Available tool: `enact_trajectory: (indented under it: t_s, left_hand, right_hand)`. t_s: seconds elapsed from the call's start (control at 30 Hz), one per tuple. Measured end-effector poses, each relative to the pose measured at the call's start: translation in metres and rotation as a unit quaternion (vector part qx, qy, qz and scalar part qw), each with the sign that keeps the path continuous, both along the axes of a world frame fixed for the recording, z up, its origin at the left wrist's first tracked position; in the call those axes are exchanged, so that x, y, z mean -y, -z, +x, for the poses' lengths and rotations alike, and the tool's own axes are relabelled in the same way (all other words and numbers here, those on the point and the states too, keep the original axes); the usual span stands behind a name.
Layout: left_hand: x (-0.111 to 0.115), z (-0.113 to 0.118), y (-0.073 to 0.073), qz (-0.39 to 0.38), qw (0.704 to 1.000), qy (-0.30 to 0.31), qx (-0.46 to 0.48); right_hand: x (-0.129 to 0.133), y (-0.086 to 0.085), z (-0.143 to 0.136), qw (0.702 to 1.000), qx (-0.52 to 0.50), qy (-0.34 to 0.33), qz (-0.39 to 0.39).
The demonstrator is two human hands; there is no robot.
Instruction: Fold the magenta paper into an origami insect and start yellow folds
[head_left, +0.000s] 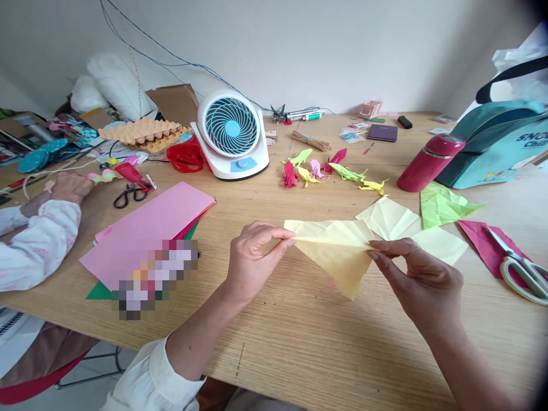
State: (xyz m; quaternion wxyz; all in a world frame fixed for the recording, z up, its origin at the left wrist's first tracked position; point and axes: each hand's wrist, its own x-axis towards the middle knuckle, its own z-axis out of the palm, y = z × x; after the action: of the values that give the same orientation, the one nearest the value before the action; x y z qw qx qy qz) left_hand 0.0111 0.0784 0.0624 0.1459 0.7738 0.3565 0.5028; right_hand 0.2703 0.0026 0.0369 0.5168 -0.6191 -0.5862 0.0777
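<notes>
A pale yellow sheet of creased paper [334, 260] hangs above the table between both hands, folded along its upper part. My left hand [257, 254] pinches its left edge between thumb and fingertips. On the opposite edge, my right hand [417, 279] pinches the same sheet. Behind the right hand lie a creased pale yellow paper [387, 218] and a flatter cream sheet [445, 245]. A crumpled lime green paper [445, 204] rests beyond them. White-handled scissors [522, 274] lie on a dark pink paper [483, 237] at the right.
Several folded paper figures [314, 170] sit mid-table before a white fan [233, 134]. A red bottle [430, 162] leans by a teal bag [492, 145]. Pink paper sheets [149, 228] are stacked at left, near black-handled scissors [128, 196] and another person's sleeve [47, 242].
</notes>
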Motion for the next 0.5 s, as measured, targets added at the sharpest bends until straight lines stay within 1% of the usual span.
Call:
enact_trajectory:
  t_s: [0.2, 0.5]
  left_hand:
    - [0.0002, -0.0002, -0.0009, -0.003, 1.000, -0.005, -0.008]
    - [0.0005, 0.0003, -0.0005, -0.017, 1.000, -0.005, -0.006]
  right_hand:
    - [0.0022, -0.0045, -0.0018, 1.000, 0.010, -0.005, 0.003]
    - [0.0024, -0.0067, -0.0017, 1.000, 0.025, 0.007, -0.003]
